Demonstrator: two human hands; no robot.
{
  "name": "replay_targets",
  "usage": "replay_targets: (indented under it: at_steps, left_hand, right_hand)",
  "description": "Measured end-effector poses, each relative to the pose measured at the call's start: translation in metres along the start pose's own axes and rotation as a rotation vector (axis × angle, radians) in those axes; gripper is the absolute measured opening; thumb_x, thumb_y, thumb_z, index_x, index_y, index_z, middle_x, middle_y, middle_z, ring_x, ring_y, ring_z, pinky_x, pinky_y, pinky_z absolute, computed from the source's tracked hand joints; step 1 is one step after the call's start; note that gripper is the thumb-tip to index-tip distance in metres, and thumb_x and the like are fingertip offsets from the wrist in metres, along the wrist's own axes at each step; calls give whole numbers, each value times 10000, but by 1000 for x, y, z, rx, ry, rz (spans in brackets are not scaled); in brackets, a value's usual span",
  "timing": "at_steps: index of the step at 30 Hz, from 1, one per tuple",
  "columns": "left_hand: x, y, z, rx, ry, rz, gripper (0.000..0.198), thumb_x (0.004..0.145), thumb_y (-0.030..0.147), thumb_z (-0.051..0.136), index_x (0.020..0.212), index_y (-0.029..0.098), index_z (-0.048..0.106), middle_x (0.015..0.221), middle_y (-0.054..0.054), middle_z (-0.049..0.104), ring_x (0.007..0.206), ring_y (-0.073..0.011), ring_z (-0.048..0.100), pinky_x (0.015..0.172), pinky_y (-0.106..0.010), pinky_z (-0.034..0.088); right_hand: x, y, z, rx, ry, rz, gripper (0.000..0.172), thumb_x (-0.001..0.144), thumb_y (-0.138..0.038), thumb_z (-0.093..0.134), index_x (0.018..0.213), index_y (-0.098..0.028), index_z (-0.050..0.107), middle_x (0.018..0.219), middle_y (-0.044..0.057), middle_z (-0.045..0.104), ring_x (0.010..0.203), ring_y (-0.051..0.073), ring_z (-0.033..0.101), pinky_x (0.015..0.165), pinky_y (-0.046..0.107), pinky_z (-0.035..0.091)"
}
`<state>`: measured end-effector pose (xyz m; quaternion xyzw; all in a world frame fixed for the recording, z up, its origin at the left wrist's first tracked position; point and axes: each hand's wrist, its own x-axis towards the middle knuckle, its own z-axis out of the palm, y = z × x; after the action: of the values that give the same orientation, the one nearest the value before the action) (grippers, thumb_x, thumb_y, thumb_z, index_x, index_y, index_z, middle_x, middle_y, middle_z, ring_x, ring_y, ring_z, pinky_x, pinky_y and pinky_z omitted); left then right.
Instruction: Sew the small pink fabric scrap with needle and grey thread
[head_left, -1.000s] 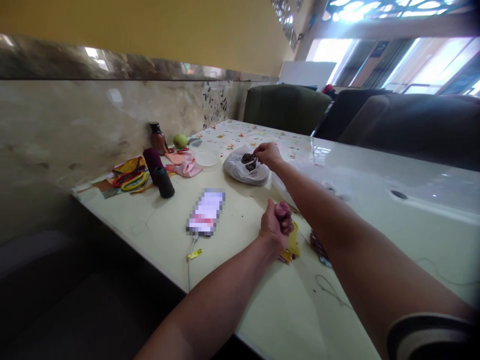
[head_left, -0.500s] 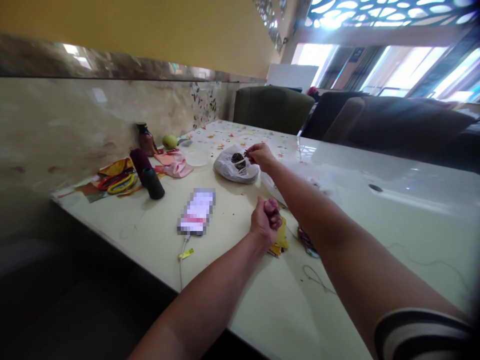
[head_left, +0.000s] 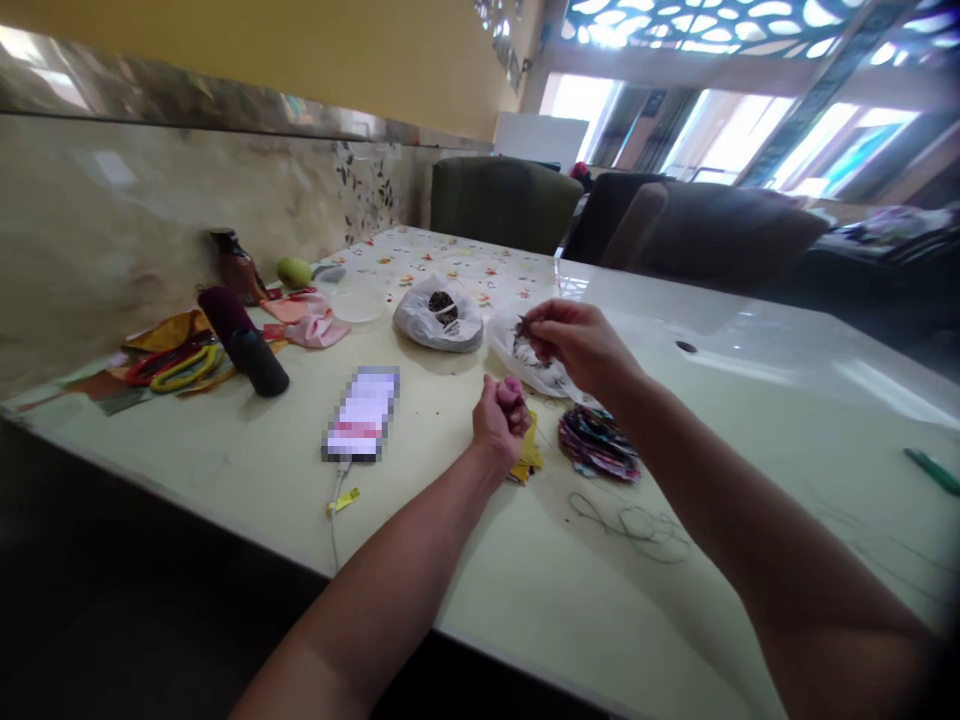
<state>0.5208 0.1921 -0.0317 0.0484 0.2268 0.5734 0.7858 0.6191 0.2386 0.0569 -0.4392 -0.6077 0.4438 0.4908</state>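
Seen from the head camera, a person's right hand (head_left: 574, 340) pinches a small dark tuft (head_left: 523, 327) between thumb and fingers at an open plastic bag (head_left: 501, 345) holding white material (head_left: 551, 376). The left hand (head_left: 499, 418) is curled closed beside yellow cloth (head_left: 531, 452); whether it holds anything cannot be told. A white bag (head_left: 418, 328) of dark material (head_left: 442, 308) sits farther left, patterned fabric pieces (head_left: 598, 445) lie stacked to the right, and a phone (head_left: 363, 412) rests near left.

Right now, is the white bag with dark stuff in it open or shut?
The white bag is open: dark stuff shows through its mouth.
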Motion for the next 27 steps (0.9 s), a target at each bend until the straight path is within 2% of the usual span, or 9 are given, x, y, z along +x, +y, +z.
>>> replay_targets:
  at_steps: [3, 7, 10, 12, 15, 17, 21, 27]
  left_hand:
    - [-4, -5, 3, 58, -17, -7, 422, 1053, 444, 409, 740, 171, 482, 578, 42, 411, 381, -35, 228, 373, -158, 142]
    - [-11, -19, 5, 203, -80, -4, 470, 1016, 532, 484, 716, 170, 473, 580, 39, 440, 382, -33, 256, 369, -155, 173]
    - [-16, -30, 5, 294, -116, -30, 496, 995, 571, 510, 700, 176, 453, 572, 38, 457, 377, -37, 269, 363, -156, 172]
    - [-19, -36, 5, 322, -136, -54, 501, 992, 563, 520, 682, 180, 431, 559, 42, 445, 374, -39, 267, 363, -156, 165]
    - [-22, -42, 6, 336, -139, -79, 490, 1006, 530, 510, 671, 184, 419, 535, 45, 428, 368, -43, 267, 361, -160, 160]
    - [-24, -43, 6, 339, -146, -79, 491, 1011, 517, 504, 660, 186, 411, 516, 54, 395, 363, -46, 257, 357, -165, 155]
    - [-25, -45, 4, 408, -195, -56, 534, 979, 543, 561, 621, 185, 392, 505, 66, 348, 364, -44, 266, 358, -168, 170]
    - [-25, -47, 3, 463, -197, -33, 513, 968, 579, 559, 661, 188, 434, 506, 66, 373, 359, -48, 276, 354, -175, 177]
  right_hand:
    - [-52, 2, -13, 34, 35, 24, 112, 704, -214, 710, 796, -193, 650, 630, -20, 575, 495, 78, 474, 480, 224, 348]
    - [-89, 13, -18, 44, 106, 25, 117, 698, -251, 685, 801, -205, 653, 558, -39, 540, 476, 91, 457, 466, 225, 323]
    - [-102, 25, -22, -50, 166, 50, 106, 735, -255, 632, 833, -217, 651, 538, -46, 532, 454, 107, 436, 449, 237, 319]
    - [-110, 33, -27, -202, 198, 36, 115, 756, -225, 586, 842, -219, 661, 572, -34, 570, 476, 120, 466, 470, 248, 355]
    - [-120, 42, -33, -482, 242, -84, 166, 778, -170, 542, 841, -215, 688, 749, 10, 689, 644, 154, 601, 606, 268, 458]
    - [-125, 46, -36, -586, 242, -152, 195, 793, -148, 529, 854, -218, 701, 854, 26, 722, 758, 172, 651, 702, 282, 496]
    - [-134, 45, -38, -683, 210, -215, 213, 815, -116, 524, 863, -238, 693, 907, 30, 717, 862, 185, 671, 800, 291, 511]
    - [-143, 41, -40, -588, 211, -196, 156, 856, -151, 560, 953, -245, 636, 857, 25, 701, 781, 190, 650, 739, 302, 508]
